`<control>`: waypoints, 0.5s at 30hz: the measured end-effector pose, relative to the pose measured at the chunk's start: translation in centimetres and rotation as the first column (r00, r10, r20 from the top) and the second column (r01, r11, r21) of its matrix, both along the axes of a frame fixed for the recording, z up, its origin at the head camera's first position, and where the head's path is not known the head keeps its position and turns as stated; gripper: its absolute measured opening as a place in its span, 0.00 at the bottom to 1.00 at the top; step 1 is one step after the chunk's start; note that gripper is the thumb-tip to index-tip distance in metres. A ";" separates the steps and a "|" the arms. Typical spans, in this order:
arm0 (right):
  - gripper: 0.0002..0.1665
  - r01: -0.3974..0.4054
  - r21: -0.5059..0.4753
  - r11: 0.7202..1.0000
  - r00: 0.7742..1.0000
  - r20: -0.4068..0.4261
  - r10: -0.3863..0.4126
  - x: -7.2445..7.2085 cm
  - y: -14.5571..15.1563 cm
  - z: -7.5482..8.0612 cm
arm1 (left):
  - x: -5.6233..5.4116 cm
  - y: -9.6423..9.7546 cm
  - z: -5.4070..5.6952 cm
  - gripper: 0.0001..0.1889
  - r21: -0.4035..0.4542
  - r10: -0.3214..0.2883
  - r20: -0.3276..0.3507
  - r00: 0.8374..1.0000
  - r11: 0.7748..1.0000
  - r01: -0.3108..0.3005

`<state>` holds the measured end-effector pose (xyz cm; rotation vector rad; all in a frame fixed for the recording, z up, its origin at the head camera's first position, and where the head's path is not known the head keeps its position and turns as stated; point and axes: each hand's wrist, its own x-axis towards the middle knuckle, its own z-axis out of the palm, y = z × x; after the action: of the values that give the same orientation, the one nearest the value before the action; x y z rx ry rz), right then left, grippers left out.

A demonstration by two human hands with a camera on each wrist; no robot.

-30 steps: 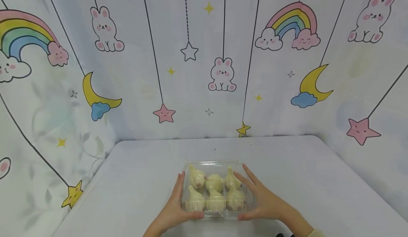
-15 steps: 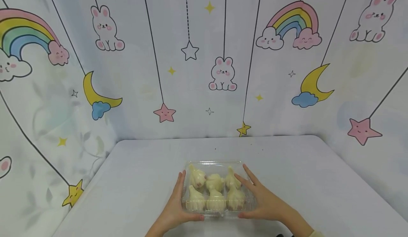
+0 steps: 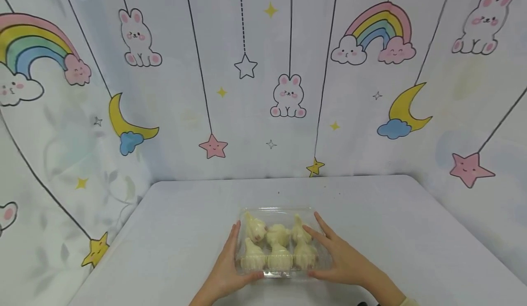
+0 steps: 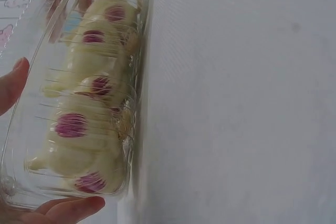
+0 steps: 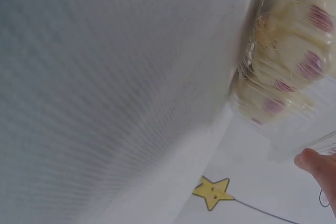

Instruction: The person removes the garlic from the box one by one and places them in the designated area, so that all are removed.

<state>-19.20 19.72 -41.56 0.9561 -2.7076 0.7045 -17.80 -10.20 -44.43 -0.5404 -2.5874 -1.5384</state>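
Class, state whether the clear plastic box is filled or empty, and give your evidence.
Filled: six pale bulbs show through the clear plastic box, in two rows of three.

Two bare hands face each other, fingers forward, thumbs turned inward.
The left hand [image 3: 226,269] comes from the lower edge, its wrist [image 3: 202,296] angled up and to the right; its fingers [image 3: 233,236] lie straight and close together, the thumb [image 3: 252,276] stretched sideways. The right hand [image 3: 345,261] slants in from the lower right, its fingers [image 3: 324,225] straight and spread, its thumb [image 3: 323,275] pointing left. Behind it run the bare forearm [image 3: 383,286] and a bit of pale yellow sleeve [image 3: 408,302].
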 end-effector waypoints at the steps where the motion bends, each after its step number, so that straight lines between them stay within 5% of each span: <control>1: 0.52 0.000 -0.010 1.000 1.000 -0.001 0.000 0.0 0.0 0.1 | 0.0 0.0 0.0 0.62 0.004 -0.002 -0.007 1.000 1.000 0.002; 9: 0.50 -0.042 -0.077 0.996 0.997 -0.072 0.036 -0.1 0.1 0.4 | 0.1 -0.1 0.0 0.55 0.031 -0.023 -0.039 0.999 0.999 0.024; 15: 0.46 -0.072 -0.135 0.988 0.988 -0.146 0.053 -0.1 0.4 0.5 | 0.4 -0.1 0.2 0.52 0.108 -0.075 0.027 0.997 0.992 0.071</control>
<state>-19.31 20.13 -41.02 1.0198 -2.4797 0.7941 -17.45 -10.29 -44.26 -0.6115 -2.5153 -1.7098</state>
